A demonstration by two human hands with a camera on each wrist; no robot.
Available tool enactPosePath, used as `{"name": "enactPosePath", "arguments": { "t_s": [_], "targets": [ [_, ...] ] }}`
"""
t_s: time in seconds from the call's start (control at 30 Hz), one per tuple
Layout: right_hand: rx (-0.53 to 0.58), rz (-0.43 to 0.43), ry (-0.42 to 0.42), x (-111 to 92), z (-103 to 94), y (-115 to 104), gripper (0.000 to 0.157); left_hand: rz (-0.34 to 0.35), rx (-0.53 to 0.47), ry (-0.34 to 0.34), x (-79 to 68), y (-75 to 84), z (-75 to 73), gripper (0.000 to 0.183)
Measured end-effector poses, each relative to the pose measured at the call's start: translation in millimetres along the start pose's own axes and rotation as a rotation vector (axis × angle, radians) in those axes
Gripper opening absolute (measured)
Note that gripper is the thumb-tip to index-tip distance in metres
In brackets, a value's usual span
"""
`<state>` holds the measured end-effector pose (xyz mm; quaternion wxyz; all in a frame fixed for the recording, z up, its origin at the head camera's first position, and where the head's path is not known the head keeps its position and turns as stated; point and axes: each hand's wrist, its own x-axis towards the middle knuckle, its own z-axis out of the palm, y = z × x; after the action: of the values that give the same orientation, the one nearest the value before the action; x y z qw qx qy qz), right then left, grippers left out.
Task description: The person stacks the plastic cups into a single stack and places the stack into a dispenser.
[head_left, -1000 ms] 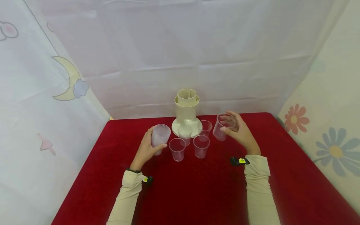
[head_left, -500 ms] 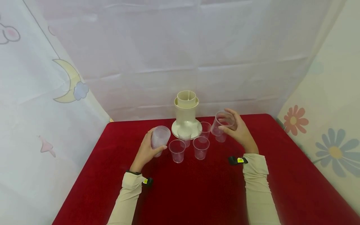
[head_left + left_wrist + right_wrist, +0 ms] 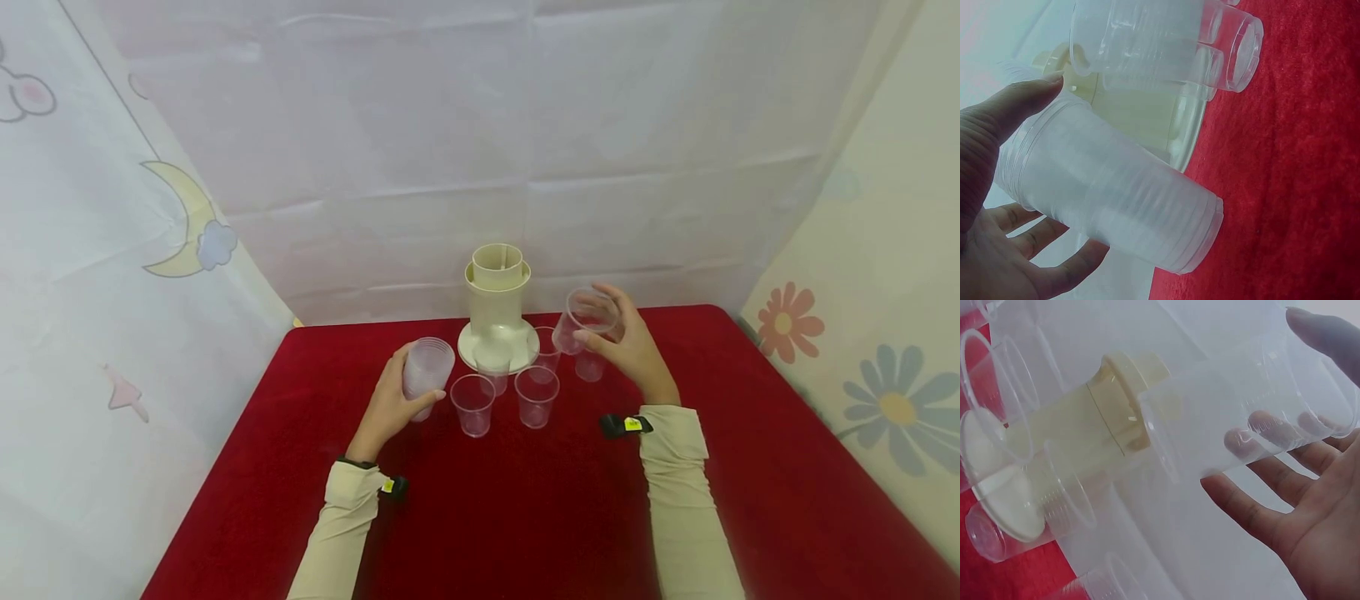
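My left hand (image 3: 393, 398) grips a stack of nested clear plastic cups (image 3: 429, 367), tilted in the left wrist view, with the thumb near the rims and fingers under the side. On the right, my right hand (image 3: 633, 346) holds a single clear plastic cup (image 3: 1222, 412) between thumb and fingers, raised off the table. Just below that cup stands another clear cup (image 3: 590, 367). Between the hands, more clear cups stand upright on the red cloth, including a front left cup (image 3: 473, 408) and a front right cup (image 3: 536, 398).
A cream cylindrical object (image 3: 497, 304) with a round base stands at the back of the red-covered table (image 3: 495, 517), right behind the cups. A pale hanging sheet (image 3: 405, 150) rises behind the table, with patterned sheets at both sides.
My right hand has moved up and left with its cup, and a standing cup now shows beneath it. The left hand keeps its hold on the stack, nearly still.
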<state>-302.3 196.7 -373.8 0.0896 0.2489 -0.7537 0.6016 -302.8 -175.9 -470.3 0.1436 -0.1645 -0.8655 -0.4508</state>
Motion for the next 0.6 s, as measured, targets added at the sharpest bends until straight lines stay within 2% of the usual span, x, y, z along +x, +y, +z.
{"name": "enactPosePath", "arguments": {
  "t_s": [0.6],
  "targets": [
    [-0.001, -0.068, -0.058, 14, 13.8, -7, 0.071, 0.009, 0.01, -0.005, 1.8, 2.0, -0.4, 0.086]
  ]
}}
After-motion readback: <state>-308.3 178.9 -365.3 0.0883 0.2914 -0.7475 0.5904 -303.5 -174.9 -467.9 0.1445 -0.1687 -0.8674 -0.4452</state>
